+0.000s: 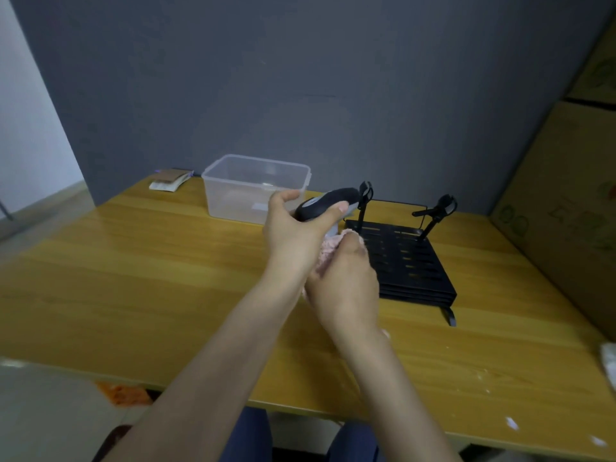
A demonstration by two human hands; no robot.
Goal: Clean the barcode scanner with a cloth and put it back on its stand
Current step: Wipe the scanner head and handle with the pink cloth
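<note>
My left hand (293,231) grips the black and grey barcode scanner (328,202) by its head, held above the wooden table (133,278). Just below it my right hand (346,281) is closed on a pink cloth (328,250), which presses against the scanner's grey handle. Most of the cloth is hidden between my hands. The black stand (406,258), a slotted base with two upright clip arms, rests on the table right behind and to the right of my hands.
A clear plastic box (240,185) sits behind my left hand. A small stack of paper packets (170,181) lies at the back left. Cardboard boxes (566,208) rise along the right edge. A white scrap (608,361) lies at the table's right.
</note>
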